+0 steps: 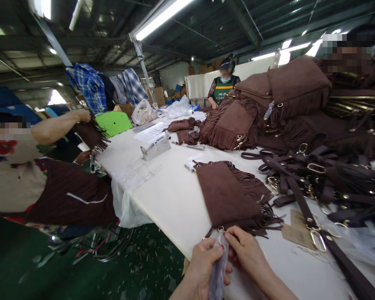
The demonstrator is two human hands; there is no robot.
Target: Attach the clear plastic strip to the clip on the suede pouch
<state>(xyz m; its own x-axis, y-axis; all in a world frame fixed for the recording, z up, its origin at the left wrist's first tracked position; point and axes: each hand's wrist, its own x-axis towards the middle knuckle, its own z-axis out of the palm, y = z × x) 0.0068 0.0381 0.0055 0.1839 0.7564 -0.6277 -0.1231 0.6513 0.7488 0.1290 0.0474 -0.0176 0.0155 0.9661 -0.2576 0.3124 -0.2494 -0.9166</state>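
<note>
A brown fringed bag (225, 193) lies flat on the white table, its fringe spread toward the right. At its near corner is a metal ring (220, 228). Just below that ring, my left hand (203, 260) is closed around a strip of clear plastic wrap (218, 266) that hangs down toward me. My right hand (245, 250) pinches at the top of the same plastic wrap, close to the ring. Whatever is inside the wrap is hard to make out. Both hands are at the table's near edge.
Dark straps with gold buckles (315, 187) are heaped at right, beside a brown cardboard tag (298, 231). Behind them rises a pile of fringed bags (256, 112). A clear tape holder (156, 149) stands mid-table. One co-worker (12, 166) is at left, another (224, 85) at the far end.
</note>
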